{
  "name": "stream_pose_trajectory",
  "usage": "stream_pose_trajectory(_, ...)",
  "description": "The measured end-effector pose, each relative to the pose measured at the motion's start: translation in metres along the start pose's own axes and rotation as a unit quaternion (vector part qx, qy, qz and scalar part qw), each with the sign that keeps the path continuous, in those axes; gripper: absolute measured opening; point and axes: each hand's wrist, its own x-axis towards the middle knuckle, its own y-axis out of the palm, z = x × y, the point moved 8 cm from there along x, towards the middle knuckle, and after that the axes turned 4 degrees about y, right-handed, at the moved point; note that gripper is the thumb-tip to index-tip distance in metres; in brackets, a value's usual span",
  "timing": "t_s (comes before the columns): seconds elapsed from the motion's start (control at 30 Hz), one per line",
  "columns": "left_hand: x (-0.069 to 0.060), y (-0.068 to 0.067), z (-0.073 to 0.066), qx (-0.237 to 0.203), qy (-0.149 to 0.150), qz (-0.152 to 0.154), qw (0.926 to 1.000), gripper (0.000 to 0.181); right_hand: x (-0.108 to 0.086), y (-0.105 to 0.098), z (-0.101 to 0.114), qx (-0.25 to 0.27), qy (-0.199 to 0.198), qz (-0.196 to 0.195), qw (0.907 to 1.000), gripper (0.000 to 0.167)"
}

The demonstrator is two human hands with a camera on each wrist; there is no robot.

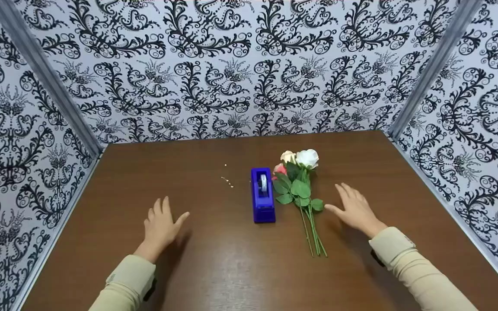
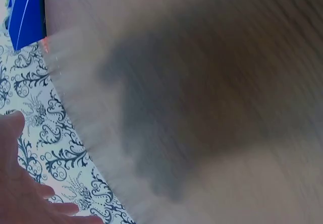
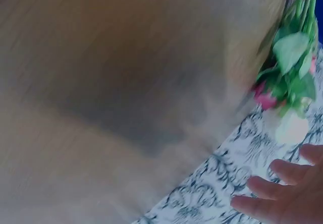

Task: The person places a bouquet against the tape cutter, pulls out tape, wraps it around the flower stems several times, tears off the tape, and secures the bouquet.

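Near the middle of the wooden table stands a blue tape dispenser [image 1: 263,196] with a roll of tape in its top. Just right of it lies a bunch of roses [image 1: 301,188] with white, cream and pink heads, green leaves and long stems toward the front. My left hand [image 1: 161,224] hovers over the table to the left of the dispenser, fingers spread and holding nothing. My right hand [image 1: 355,209] is held to the right of the roses, fingers extended, apart from the stems. In the right wrist view the roses [image 3: 292,67] appear beyond the fingers.
Small pale bits [image 1: 227,180] lie on the table [image 1: 180,172] left of the dispenser. Walls [image 1: 214,86] with a black-and-white scroll pattern enclose the table at the back and both sides, with grey strips at the corners.
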Motion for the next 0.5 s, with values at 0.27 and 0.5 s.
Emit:
stream_pose_trajectory(0.27, 0.001, 0.006, -0.005, 0.004, 0.002, -0.011, 0.9999, 0.085, -0.01, 0.027, 0.027, 0.008, 0.031, 0.065, 0.9974, 0.069)
stream_pose_trajectory(0.5, 0.002, 0.011, -0.012, -0.003, 0.005, -0.014, 0.9999, 0.085, -0.011, 0.051, 0.038, -0.013, 0.071, 0.121, 0.99, 0.074)
